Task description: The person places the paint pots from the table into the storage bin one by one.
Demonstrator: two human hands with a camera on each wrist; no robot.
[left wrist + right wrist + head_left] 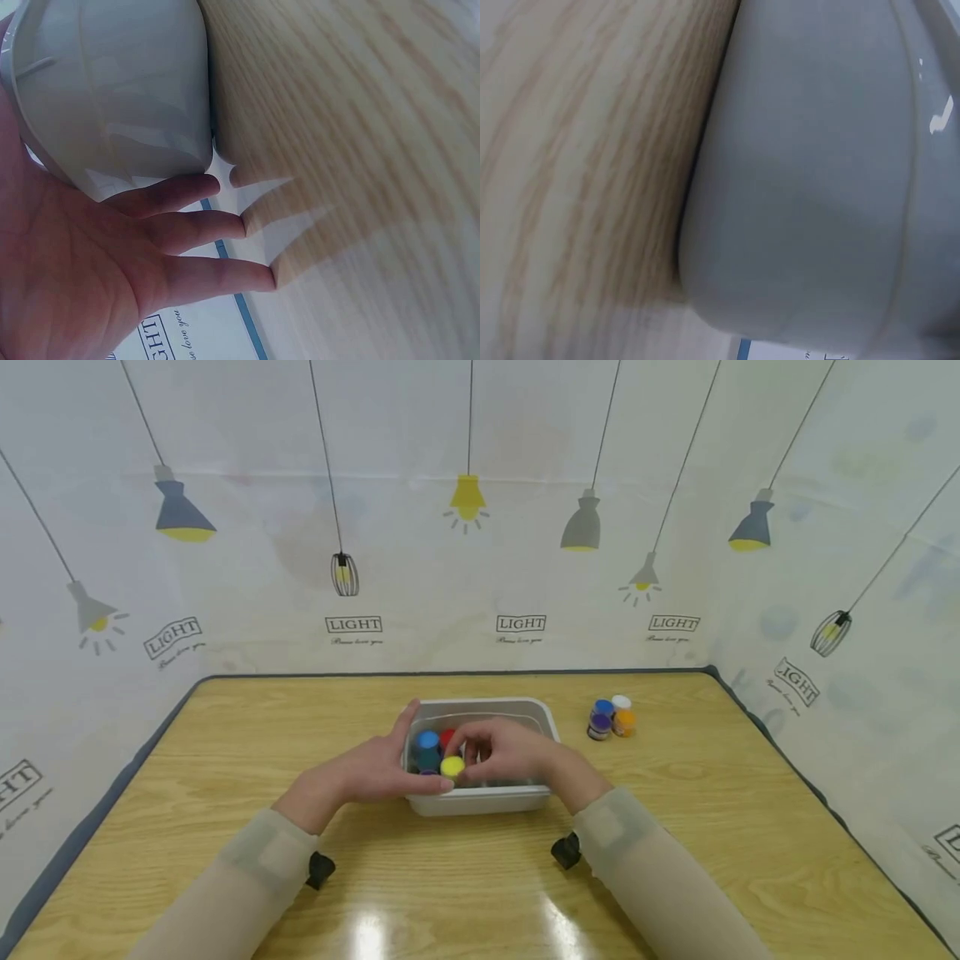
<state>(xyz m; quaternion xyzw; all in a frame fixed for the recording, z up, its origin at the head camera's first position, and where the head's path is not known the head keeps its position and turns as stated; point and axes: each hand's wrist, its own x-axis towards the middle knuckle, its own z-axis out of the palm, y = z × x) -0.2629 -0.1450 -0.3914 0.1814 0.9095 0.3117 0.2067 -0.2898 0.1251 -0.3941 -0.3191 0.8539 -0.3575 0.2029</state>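
- At the bin (480, 802), left hand (375, 768) spread wide.
- Right hand (512, 750) curled beside yellow jar (452, 767); I can't tell if pinching.
- A careless brush could tip it.

A yellow wood-grain table (450, 885) carries a pale-grey rectangular plastic tub (480, 802) and, nearer its far right corner, four multicoloured cylindrical jars (621, 722).

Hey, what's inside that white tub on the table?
In the tub, a blue lid, red lid and yellow lid show, plus something darker near the left hand. The right hand covers part of the inside; anything beneath it is hidden.
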